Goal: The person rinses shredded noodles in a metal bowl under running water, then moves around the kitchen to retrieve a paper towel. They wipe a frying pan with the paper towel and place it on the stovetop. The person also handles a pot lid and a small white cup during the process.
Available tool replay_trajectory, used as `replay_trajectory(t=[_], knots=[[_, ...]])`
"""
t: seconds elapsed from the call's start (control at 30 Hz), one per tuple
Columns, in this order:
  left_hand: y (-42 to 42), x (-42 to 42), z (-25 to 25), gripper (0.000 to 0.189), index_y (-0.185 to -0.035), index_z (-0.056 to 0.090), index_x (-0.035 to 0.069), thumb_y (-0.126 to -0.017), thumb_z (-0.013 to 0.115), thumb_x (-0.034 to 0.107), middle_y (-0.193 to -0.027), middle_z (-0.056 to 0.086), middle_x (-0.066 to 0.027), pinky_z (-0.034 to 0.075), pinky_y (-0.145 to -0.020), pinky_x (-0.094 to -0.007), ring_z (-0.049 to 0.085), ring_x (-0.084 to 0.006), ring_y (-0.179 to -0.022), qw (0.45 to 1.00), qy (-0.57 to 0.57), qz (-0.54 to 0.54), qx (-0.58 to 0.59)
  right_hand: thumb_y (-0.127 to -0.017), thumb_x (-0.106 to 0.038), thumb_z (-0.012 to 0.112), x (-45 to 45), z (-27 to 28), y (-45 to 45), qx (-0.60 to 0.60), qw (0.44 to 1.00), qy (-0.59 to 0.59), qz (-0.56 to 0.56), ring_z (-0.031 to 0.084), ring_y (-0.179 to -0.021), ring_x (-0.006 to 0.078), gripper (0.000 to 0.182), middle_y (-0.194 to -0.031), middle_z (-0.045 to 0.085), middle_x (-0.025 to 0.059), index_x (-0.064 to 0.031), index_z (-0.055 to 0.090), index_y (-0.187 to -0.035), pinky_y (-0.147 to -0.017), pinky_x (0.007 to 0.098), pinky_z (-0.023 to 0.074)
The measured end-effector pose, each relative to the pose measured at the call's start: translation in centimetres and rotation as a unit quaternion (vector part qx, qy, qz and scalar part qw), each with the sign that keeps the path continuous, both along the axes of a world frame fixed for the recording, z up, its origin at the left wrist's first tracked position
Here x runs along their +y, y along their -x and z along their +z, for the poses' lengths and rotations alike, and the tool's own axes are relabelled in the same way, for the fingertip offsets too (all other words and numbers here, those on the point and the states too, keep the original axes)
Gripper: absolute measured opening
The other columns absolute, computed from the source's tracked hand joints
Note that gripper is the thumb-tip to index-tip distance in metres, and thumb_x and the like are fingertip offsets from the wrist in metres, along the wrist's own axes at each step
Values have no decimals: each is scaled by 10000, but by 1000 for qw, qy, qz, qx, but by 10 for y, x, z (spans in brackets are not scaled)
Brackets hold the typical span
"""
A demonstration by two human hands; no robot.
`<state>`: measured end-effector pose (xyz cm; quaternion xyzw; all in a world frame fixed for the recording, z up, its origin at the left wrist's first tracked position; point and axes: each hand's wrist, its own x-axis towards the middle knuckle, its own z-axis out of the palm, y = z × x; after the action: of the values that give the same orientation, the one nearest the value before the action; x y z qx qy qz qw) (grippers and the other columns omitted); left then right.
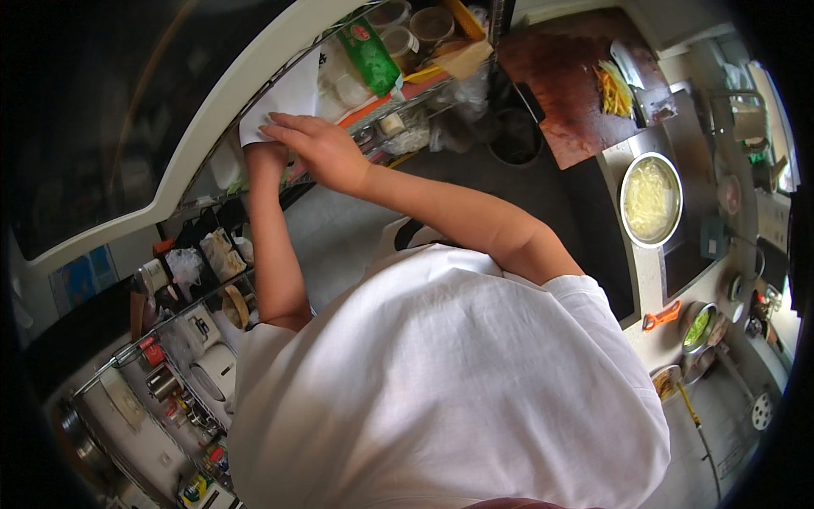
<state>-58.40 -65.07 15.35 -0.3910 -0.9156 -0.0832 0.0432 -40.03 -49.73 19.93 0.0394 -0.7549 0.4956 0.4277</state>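
A white bag (280,108), which looks like paper or plastic, is on the wire shelf (375,111) in front of me. My left forearm reaches up to its mouth, and the hand itself is hidden inside. Across the top of the left wrist lies my right hand (324,153). Its fingers are nearly straight, and their tips touch the white surface near the mouth. The thumb is out of sight, so any grip on the bag is unclear. Just right of the bag are a clear bag with pale contents (343,79) and a green package (372,57).
Lidded plastic tubs (432,24) share the shelf. At the right, a wooden cutting board (559,83) holds a cleaver (626,63) and cut vegetable strips (613,89). A steel bowl of pale shreds (650,200) and an orange peeler (661,316) are on the counter. A loaded wire rack (184,318) is at the left.
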Motion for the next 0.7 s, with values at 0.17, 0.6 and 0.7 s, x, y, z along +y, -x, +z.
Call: replay_trajectory(t=[0.17,0.6,0.7], knots=[[-14,17,-9,457,-1396,430,20,-1001,499,239,-1391,506,-168,414,-1064,-387,505,-290,-1278,878,-362,84,-302,-706,-35,658,-5,10,-1,-42,997,30,-54,608,-1046,378,666,-1304,573,161,-119,528,-1354,-887,426,515],[-73,70,40,640,-1364,495,-4,-851,610,362,-1346,538,-229,325,-1105,-497,463,-409,-1287,947,-311,-46,64,-727,-108,679,15,25,-9,-121,987,42,-95,618,-836,362,576,-950,577,140,-97,527,-1282,-701,450,522],[-81,74,48,596,-1368,490,-7,-868,607,296,-1353,538,-219,341,-1100,-475,479,-390,-1281,941,-327,-59,66,-730,-84,658,15,24,-9,-106,988,75,-79,613,-848,374,554,-960,579,153,-79,527,-1269,-714,458,512]])
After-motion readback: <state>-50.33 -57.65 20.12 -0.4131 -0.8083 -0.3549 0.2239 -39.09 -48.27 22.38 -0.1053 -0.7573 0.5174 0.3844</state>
